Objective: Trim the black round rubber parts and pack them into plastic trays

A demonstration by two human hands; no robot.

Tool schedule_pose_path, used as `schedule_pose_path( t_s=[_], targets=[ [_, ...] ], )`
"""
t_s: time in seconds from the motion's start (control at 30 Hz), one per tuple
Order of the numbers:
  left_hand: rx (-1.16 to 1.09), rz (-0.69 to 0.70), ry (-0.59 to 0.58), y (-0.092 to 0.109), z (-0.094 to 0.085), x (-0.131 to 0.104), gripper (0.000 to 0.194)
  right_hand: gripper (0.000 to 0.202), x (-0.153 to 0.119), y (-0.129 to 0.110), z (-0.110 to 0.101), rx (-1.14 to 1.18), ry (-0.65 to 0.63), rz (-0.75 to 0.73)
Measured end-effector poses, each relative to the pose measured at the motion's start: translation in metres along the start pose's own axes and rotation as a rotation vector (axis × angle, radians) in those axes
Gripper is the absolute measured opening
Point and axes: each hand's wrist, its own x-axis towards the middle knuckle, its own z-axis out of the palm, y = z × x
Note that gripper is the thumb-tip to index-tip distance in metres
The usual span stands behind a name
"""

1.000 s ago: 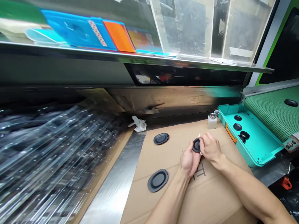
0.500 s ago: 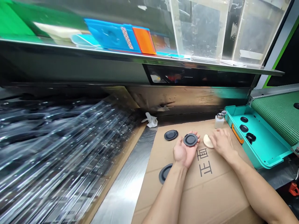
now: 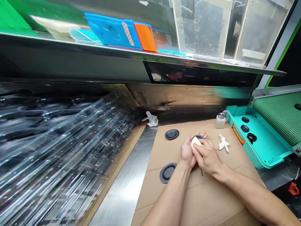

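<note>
My left hand point(image 3: 187, 152) is palm up over the cardboard, with a dark grey round plastic cap point(image 3: 198, 137) resting in its palm and fingers. In my right hand point(image 3: 208, 157) is a cream round pad point(image 3: 195, 143), pinched by the fingers and laid against the cap, part of which it covers. Two similar caps lie on the cardboard to the left: one farther back point(image 3: 171, 134), another cap point(image 3: 167, 173) nearer, beside my left forearm. A crumpled white tissue point(image 3: 223, 143) lies right of my right hand.
A small white bottle with a metal top point(image 3: 220, 121) stands near a teal tray point(image 3: 272, 147) holding several black parts. Right of it runs a green conveyor belt point(image 3: 279, 108). Clear plastic trays point(image 3: 77, 157) are piled at the left; a metal shelf point(image 3: 164, 58) overhangs the back.
My right hand has picked the cream pad up off the cardboard and brought it left onto the cap in my left hand. The white tissue by the bottle is now uncovered.
</note>
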Motion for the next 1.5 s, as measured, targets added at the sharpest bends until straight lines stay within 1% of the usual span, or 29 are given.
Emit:
schedule_pose_path(
  t_s=[0.07, 0.13, 0.23, 0.37, 0.47, 0.57, 0.67, 0.73, 0.8, 0.87, 0.97, 1.0, 1.07, 1.13, 1.17, 1.23, 1.3, 1.33, 1.4, 1.43, 1.5],
  targets=[
    [-0.004, 0.002, -0.048, 0.0, -0.001, -0.001, 0.036, 0.027, 0.003, -0.002, -0.001, -0.052, 0.029, 0.063],
    [-0.008, 0.0, -0.037, 0.001, 0.0, -0.001, 0.036, 0.027, 0.005, 0.0, -0.002, -0.089, 0.03, 0.088],
    [-0.003, -0.019, -0.006, 0.002, 0.0, -0.001, 0.035, 0.029, 0.005, 0.002, -0.001, -0.108, 0.002, -0.004],
    [0.009, 0.0, -0.027, 0.003, -0.003, 0.001, 0.033, 0.027, 0.001, 0.003, 0.003, -0.185, 0.006, 0.063],
    [0.023, -0.005, 0.002, 0.005, -0.006, 0.002, 0.03, 0.031, 0.001, 0.008, 0.002, -0.205, -0.027, -0.009],
    [0.042, 0.008, 0.035, 0.006, -0.007, 0.002, 0.031, 0.027, 0.005, 0.019, -0.006, -0.241, -0.023, 0.084],
    [0.071, 0.012, 0.033, 0.01, -0.006, 0.003, 0.031, 0.025, 0.006, 0.03, -0.013, -0.255, -0.028, 0.16],
    [0.092, 0.056, 0.053, 0.016, -0.007, 0.004, 0.031, 0.024, 0.004, 0.032, -0.015, -0.257, -0.059, 0.189],
    [0.091, 0.12, 0.097, 0.022, -0.009, 0.004, 0.032, 0.023, 0.003, 0.032, -0.018, -0.264, -0.116, 0.218],
    [0.063, 0.147, 0.115, 0.027, -0.011, 0.003, 0.037, 0.027, 0.005, 0.032, -0.025, -0.297, -0.157, 0.255],
    [0.0, 0.114, 0.083, 0.032, -0.01, -0.001, 0.042, 0.041, 0.01, 0.037, -0.041, -0.448, -0.143, 0.363],
    [-0.017, 0.093, 0.071, 0.033, -0.008, -0.003, 0.041, 0.043, 0.012, 0.04, -0.047, -0.506, -0.158, 0.408],
    [-0.038, 0.043, 0.067, 0.033, -0.004, -0.006, 0.039, 0.035, 0.015, 0.05, -0.056, -0.561, -0.259, 0.483],
    [-0.038, -0.02, 0.067, 0.034, -0.001, -0.009, 0.036, 0.024, 0.017, 0.06, -0.059, -0.496, -0.348, 0.511],
    [-0.032, -0.057, 0.065, 0.034, 0.001, -0.01, 0.037, 0.022, 0.018, 0.063, -0.059, -0.424, -0.34, 0.495],
    [-0.004, -0.141, 0.057, 0.034, 0.003, -0.012, 0.044, 0.022, 0.018, 0.067, -0.057, -0.229, -0.223, 0.405],
    [0.046, -0.225, 0.059, 0.032, 0.004, -0.014, 0.054, 0.02, 0.019, 0.065, -0.055, 0.009, -0.097, 0.29],
    [0.076, -0.255, 0.063, 0.03, 0.005, -0.014, 0.057, 0.019, 0.019, 0.063, -0.054, 0.13, -0.062, 0.243],
    [0.134, -0.289, 0.059, 0.026, 0.006, -0.016, 0.061, 0.019, 0.02, 0.056, -0.053, 0.322, -0.062, 0.199],
    [0.159, -0.294, 0.056, 0.024, 0.006, -0.016, 0.062, 0.019, 0.02, 0.052, -0.053, 0.374, -0.08, 0.192],
    [0.201, -0.3, 0.048, 0.02, 0.006, -0.017, 0.063, 0.018, 0.02, 0.045, -0.052, 0.376, -0.12, 0.181]
  ],
)
